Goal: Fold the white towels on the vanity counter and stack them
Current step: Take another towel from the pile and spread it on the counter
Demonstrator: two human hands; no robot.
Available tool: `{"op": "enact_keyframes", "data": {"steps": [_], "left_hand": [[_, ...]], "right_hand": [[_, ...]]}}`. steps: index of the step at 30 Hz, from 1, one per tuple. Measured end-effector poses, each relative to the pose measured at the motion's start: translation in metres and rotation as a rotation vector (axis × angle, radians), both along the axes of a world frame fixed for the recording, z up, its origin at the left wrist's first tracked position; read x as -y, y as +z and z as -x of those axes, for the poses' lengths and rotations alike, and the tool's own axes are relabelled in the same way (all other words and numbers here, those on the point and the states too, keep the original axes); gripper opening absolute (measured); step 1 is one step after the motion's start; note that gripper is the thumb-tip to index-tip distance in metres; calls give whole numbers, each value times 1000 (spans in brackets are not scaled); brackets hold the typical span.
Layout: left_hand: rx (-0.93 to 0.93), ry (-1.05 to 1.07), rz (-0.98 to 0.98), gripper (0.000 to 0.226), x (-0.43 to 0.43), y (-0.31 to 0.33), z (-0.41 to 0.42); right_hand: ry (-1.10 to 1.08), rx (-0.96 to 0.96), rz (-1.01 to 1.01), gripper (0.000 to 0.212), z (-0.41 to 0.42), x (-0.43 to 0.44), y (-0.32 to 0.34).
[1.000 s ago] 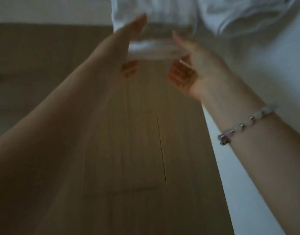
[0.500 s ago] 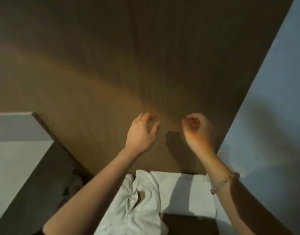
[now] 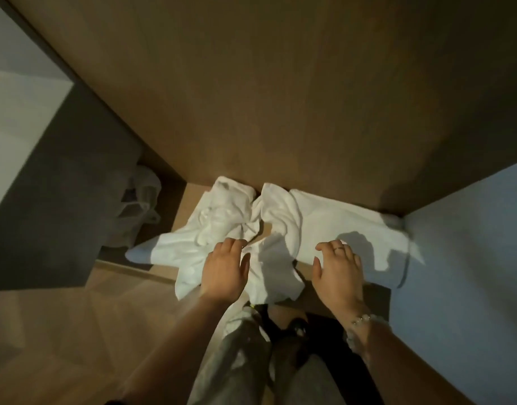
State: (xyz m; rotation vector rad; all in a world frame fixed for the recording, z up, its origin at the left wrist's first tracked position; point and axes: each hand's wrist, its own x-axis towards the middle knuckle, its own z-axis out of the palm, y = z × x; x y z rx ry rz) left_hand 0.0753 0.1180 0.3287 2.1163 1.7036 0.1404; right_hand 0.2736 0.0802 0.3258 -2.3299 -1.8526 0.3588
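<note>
Both hands now sit lower than half a second ago, down at the towels. Left hand [image 3: 225, 273], palm down with fingers loosely spread, is over the crumpled towel [image 3: 222, 217]. Right hand [image 3: 337, 267], splayed and holding nothing, is over the flat towel [image 3: 347, 226], likely to smooth it. Contact is unclear. Both towels lie on the counter [image 3: 318, 290].

Both hands now sit lower, away from the brown wooden wall panel [image 3: 280, 97]: the crumpled white cloth towel [image 3: 222, 217] lies under the left hand [image 3: 224, 271], the flat folded white towel [image 3: 339, 220] under the spread fingers of the right hand [image 3: 338, 268].
</note>
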Motion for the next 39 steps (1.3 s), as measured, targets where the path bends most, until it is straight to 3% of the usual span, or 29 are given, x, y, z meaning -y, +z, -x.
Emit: {"op": "enact_keyframes", "data": {"steps": [6, 12, 20, 24, 27, 32, 39], "left_hand": [[-39, -30, 158, 31, -2, -58, 26], [-40, -213, 187, 52, -33, -119, 34], [69, -240, 451, 90, -54, -194, 41], [-2, -296, 529, 105, -48, -226, 27], [-29, -299, 556, 95, -48, -243, 18], [-16, -237, 570, 68, -47, -254, 8], [48, -218, 441, 54, -36, -213, 15]], "right_hand": [[-29, -53, 48, 30, 40, 6, -60], [-227, -83, 292, 65, 65, -26, -118], [-378, -334, 292, 97, 69, -66, -184], [-407, -180, 284, 108, 72, -72, -211], [-431, -119, 265, 103, 70, -76, -221], [-397, -201, 137, 85, 71, -71, -227], [-312, -262, 102, 61, 67, -61, -184]]}}
